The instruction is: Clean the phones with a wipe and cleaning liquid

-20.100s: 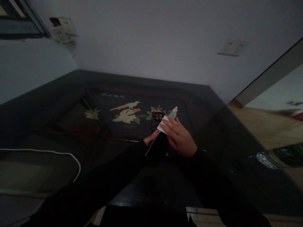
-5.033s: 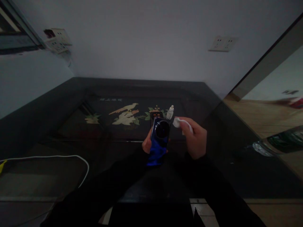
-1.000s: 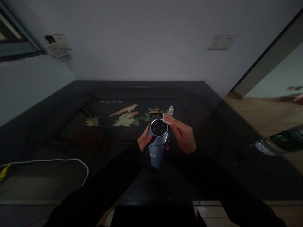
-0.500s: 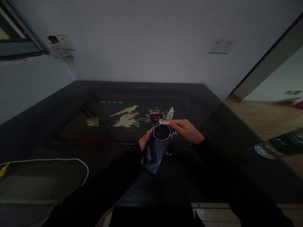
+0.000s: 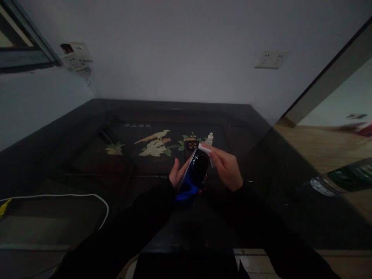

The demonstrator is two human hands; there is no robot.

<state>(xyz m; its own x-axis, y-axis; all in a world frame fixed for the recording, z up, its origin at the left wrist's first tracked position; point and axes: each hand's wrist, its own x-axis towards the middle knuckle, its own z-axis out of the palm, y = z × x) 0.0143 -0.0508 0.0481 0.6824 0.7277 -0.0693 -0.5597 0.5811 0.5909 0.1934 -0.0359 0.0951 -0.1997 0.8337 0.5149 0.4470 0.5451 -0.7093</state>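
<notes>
The blue phone [image 5: 188, 184] is in the left hand [image 5: 176, 176], tilted, its round lens housing at the end away from the person and its lower end pointing back towards the sleeves. Relative to the left grip, the phone lies just to the right of the thumb and palm, with the hand against its left edge and a bit of finger showing at the opposite edge; the grip holds the phone from the side and beneath, while the thumb stands out to the left, clear of the phone's back. The right hand [image 5: 228, 166] is at the upper right edge of the phone, its grip pinching a folded white cloth [image 5: 204, 147] between thumb and fingers. The cloth is right at the rim beside the lens housing; whether it presses on the lens itself cannot be told. Just beyond, on the dark, glossy counter [image 5: 247, 135], lies a second phone [image 5: 188, 153] with four lenses, partly hidden by the left hand and the blue phone. A small, pale bottle [image 5: 209, 138] is near it, just behind the right hand's fingers. An inlaid bird-and-flower design [image 5: 153, 148] lies to the left, and a white cable [image 5: 72, 195] curves over at the left side, well apart from both hands.
</notes>
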